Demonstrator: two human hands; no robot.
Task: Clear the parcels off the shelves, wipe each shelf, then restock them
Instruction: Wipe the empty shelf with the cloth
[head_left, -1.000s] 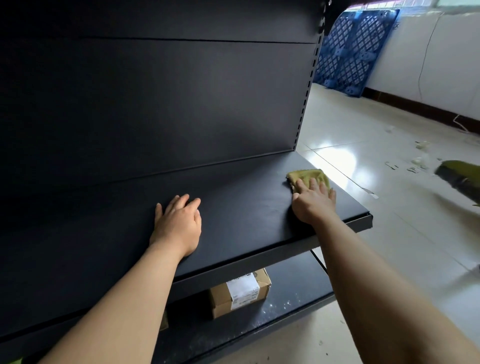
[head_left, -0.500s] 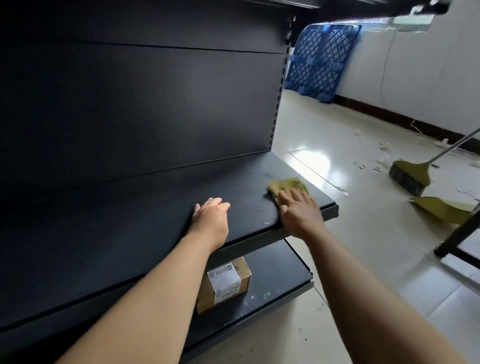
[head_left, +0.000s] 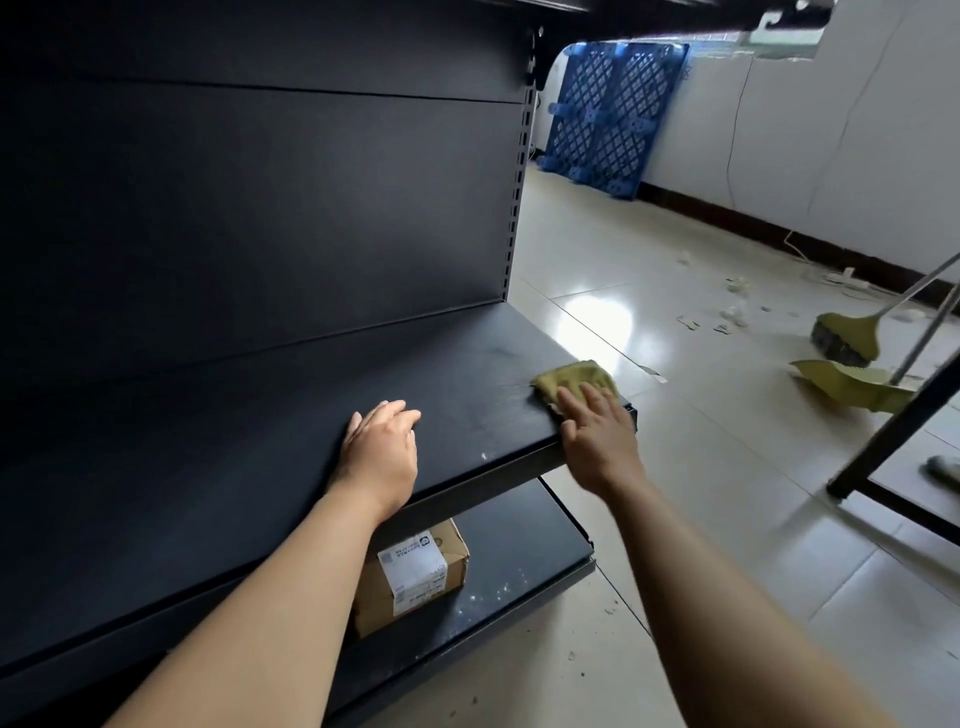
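A black metal shelf (head_left: 270, 415) runs from the left to a right end near the middle of the view, bare of parcels. A yellow-green cloth (head_left: 571, 379) lies at its front right corner. My right hand (head_left: 597, 436) presses flat on the cloth, fingers spread, at the shelf's front edge. My left hand (head_left: 382, 452) rests palm down on the shelf near the front edge, left of the cloth, holding nothing. One cardboard parcel (head_left: 415, 577) with a white label sits on the bottom shelf (head_left: 524, 551), partly hidden by my left forearm.
Tiled floor lies to the right with scraps of litter. A broom (head_left: 852, 332) and a green dustpan (head_left: 852, 387) lie there beside a black frame leg (head_left: 883, 431). A blue plastic pallet (head_left: 613, 114) leans on the white wall. Another shelf overhangs at the top.
My right hand has slid the cloth from deeper on the shelf out to its front right corner. My left hand shifted slightly along the front edge. The view swung right, showing broom and dustpan.
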